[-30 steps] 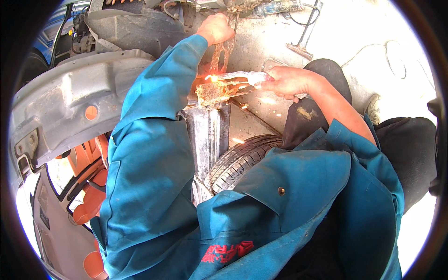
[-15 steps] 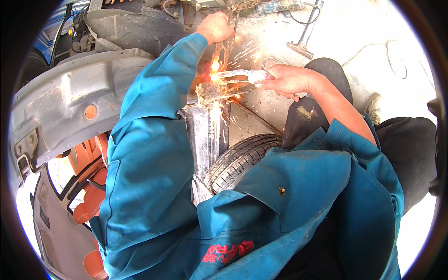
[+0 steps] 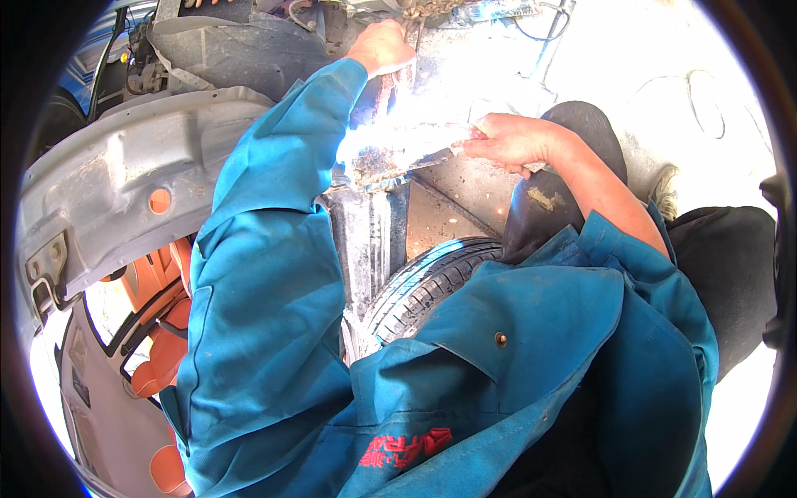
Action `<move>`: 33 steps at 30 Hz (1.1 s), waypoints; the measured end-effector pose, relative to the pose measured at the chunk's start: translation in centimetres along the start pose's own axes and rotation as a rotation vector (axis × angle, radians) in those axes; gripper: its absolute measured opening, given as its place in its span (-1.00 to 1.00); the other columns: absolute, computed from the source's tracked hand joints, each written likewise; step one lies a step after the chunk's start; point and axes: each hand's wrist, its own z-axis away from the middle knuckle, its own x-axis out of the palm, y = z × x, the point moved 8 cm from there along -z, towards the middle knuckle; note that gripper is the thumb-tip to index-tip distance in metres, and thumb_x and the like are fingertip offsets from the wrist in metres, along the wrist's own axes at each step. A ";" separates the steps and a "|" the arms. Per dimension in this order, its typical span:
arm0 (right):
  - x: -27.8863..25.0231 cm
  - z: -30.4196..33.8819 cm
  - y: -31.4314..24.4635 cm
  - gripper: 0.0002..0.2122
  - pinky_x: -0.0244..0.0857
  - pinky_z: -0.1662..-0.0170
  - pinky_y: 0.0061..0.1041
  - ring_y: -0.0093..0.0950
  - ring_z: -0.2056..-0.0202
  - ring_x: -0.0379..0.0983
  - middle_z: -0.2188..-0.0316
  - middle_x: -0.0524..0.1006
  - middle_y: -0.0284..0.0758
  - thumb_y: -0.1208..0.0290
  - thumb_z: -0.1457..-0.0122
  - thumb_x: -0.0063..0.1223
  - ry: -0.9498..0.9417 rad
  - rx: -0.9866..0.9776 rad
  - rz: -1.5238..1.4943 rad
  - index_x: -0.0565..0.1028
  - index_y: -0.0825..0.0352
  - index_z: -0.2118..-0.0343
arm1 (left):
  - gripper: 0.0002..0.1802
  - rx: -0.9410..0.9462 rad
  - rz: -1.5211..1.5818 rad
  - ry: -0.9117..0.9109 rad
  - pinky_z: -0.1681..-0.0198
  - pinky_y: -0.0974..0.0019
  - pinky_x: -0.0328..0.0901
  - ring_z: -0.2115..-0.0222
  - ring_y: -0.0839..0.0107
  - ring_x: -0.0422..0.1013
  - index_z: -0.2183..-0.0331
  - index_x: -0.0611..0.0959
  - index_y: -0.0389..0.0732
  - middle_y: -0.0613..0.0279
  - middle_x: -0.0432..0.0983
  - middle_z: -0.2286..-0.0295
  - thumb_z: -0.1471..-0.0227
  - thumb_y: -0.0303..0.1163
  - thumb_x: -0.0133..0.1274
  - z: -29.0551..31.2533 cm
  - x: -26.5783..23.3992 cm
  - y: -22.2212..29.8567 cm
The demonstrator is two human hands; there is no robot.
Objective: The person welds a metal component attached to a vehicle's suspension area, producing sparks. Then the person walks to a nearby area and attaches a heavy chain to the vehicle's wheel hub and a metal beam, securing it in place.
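Note:
At the top centre my left hand is closed round the upper end of a rusty metal bar. My right hand grips a welding torch, its front end pointing left toward the work. A blinding white-blue arc hides the torch tip and the spot it works on. Just below the glare sits a scorched, rusty metal end piece on top of a grey car-body rail. A black tyre lies beside the rail, close to my body.
A large grey body panel curves along the left, with orange seats below it. A dark plastic liner lies at the upper left. Another person's fingers show at the top edge. A blue power tool rests on the floor.
The orange sparks and small flame have given way to a bright white arc that washes out the torch tip and nearby floor. Both hands stay almost in place.

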 end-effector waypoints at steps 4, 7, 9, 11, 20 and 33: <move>0.0 0.0 -0.1 -0.54 0.31 0.65 -0.39 -0.50 0.77 0.31 0.74 0.34 -0.37 0.00 -0.40 -0.02 -0.005 0.004 0.000 0.45 0.38 0.43 | -0.56 -0.020 0.001 0.011 -0.09 0.04 0.43 0.04 -0.08 0.56 0.18 0.75 -0.34 -0.22 0.63 0.12 0.10 -0.27 0.14 0.2 -0.1 0.0; 0.0 -0.1 0.1 -0.54 0.32 0.65 -0.39 -0.50 0.77 0.31 0.72 0.34 -0.38 0.00 -0.40 -0.02 -0.003 0.007 -0.006 0.44 0.38 0.42 | -0.56 -0.033 0.012 0.004 -0.07 0.04 0.45 0.07 -0.07 0.57 0.20 0.76 -0.33 -0.20 0.65 0.14 0.10 -0.24 0.17 0.4 -0.2 -0.1; 0.2 -0.2 0.2 -0.55 0.32 0.65 -0.39 -0.51 0.77 0.30 0.71 0.33 -0.39 0.00 -0.40 -0.02 -0.011 0.004 -0.022 0.43 0.37 0.42 | -0.55 -0.028 0.015 0.003 -0.05 0.05 0.46 0.08 -0.06 0.58 0.20 0.76 -0.32 -0.19 0.66 0.16 0.10 -0.22 0.20 0.5 -0.2 0.0; 0.3 -0.3 0.4 -0.55 0.32 0.65 -0.39 -0.52 0.77 0.30 0.70 0.33 -0.39 0.00 -0.40 -0.02 -0.028 0.001 -0.047 0.42 0.36 0.42 | -0.55 -0.012 0.017 0.013 -0.03 0.05 0.47 0.10 -0.06 0.59 0.21 0.76 -0.32 -0.19 0.66 0.17 0.10 -0.20 0.22 0.6 -0.2 0.0; 0.4 -0.7 1.0 -0.62 0.30 0.67 -0.42 -0.56 0.77 0.28 0.71 0.33 -0.40 0.06 -0.42 -0.04 -0.045 0.017 -0.014 0.45 0.36 0.32 | -0.53 -0.031 0.023 0.016 -0.05 0.05 0.45 0.08 -0.06 0.58 0.20 0.76 -0.31 -0.18 0.66 0.15 0.09 -0.16 0.25 0.9 -0.5 0.1; 0.5 -0.7 0.7 -0.67 0.29 0.68 -0.40 -0.53 0.76 0.28 0.70 0.35 -0.40 0.17 -0.39 -0.02 -0.042 0.010 -0.023 0.47 0.42 0.17 | -0.55 -0.014 0.006 0.011 -0.07 0.05 0.44 0.06 -0.08 0.57 0.21 0.75 -0.35 -0.23 0.65 0.16 0.10 -0.24 0.16 0.4 -0.3 0.1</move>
